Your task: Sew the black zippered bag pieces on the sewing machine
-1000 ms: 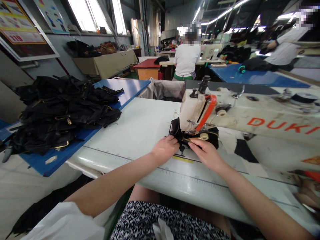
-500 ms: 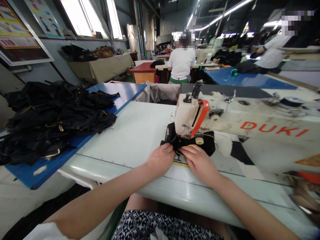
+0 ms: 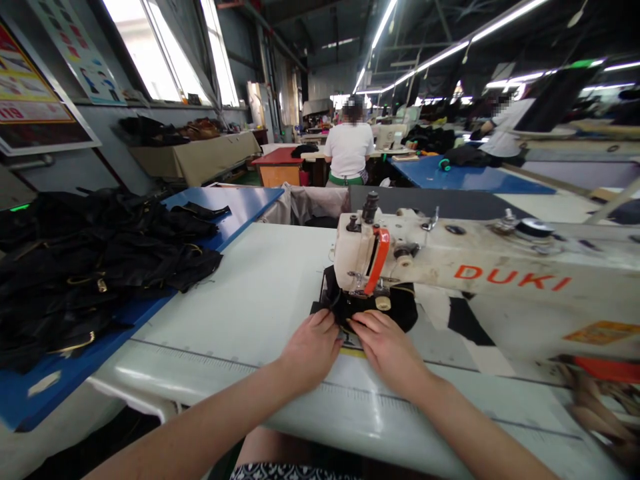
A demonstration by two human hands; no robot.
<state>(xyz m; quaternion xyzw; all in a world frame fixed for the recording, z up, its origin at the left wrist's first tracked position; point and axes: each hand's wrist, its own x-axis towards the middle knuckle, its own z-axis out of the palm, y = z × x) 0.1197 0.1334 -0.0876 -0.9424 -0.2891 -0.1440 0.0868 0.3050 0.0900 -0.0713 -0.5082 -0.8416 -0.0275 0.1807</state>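
Observation:
A piece of black fabric (image 3: 403, 308) lies under the head of a white sewing machine (image 3: 435, 267) marked DUKI. My left hand (image 3: 313, 347) pinches the fabric's near left edge, just in front of the needle area. Close beside it, my right hand (image 3: 387, 343) has its fingers closed on the same fabric, where a thin yellowish edge shows. The needle itself is hidden behind the machine head and the cloth. An orange guard (image 3: 379, 261) runs down the front of the head.
A heap of black pieces with gold zips (image 3: 100, 267) covers a blue table (image 3: 245, 199) on the left. Dark and pale scraps (image 3: 470, 321) lie under the machine arm. A person in a white shirt (image 3: 349, 150) sits ahead; another person (image 3: 505, 130) is at the right.
The camera view has tilted up and shifted slightly, so the scene sits lower and more to the left. Both hands stay on the black fabric at the machine head.

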